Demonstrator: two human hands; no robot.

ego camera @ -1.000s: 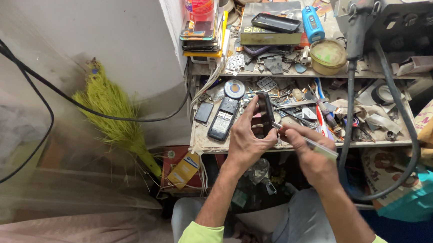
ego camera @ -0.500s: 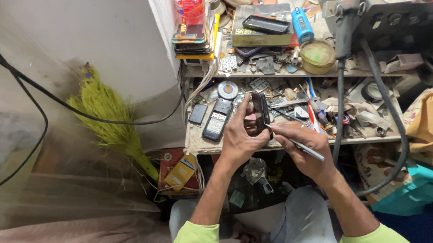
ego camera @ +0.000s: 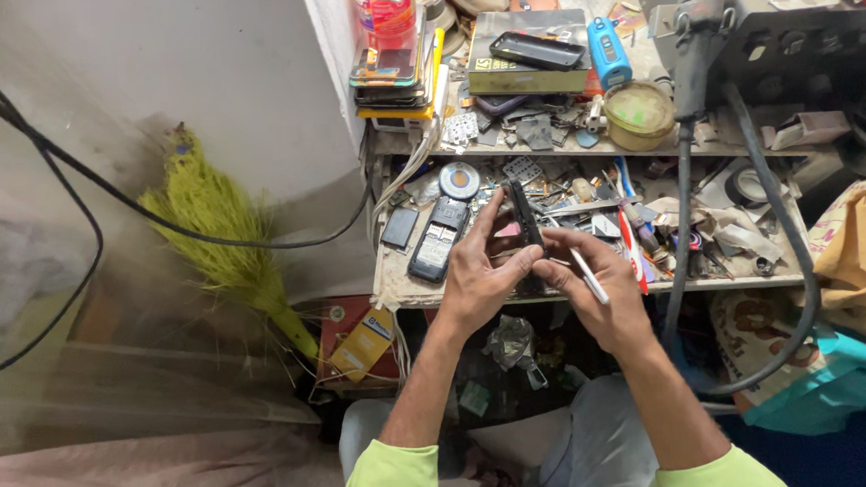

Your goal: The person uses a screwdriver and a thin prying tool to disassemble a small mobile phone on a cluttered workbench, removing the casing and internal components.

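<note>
A dark phone point(ego camera: 524, 218) is being held upright, edge-on, by the left hand point(ego camera: 480, 276) above the tabletop point(ego camera: 406, 285). A white tool point(ego camera: 588, 276) is being gripped by the right hand point(ego camera: 596, 289), just right of the phone, its tip angled toward the phone's lower end.

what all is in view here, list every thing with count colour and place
small phone: 1, black, held edge-on in both hands over the workbench
slim tool: 1, white, in the right hand
keypad phone: 1, black, flat on the lower shelf, left of the hands
round tin: 1, yellow-green, upper shelf
small device: 1, blue, upper shelf
phone stack: 1 pile, mixed colours, upper shelf's left end
broom: 1, yellow-green, leaning at the wall, left
cable: 1, black, across the wall
handpiece with hose: 1, grey, hanging at right
left hand: 1, fingers gripping the small phone
right hand: 1, fingers on the phone and tool
</note>
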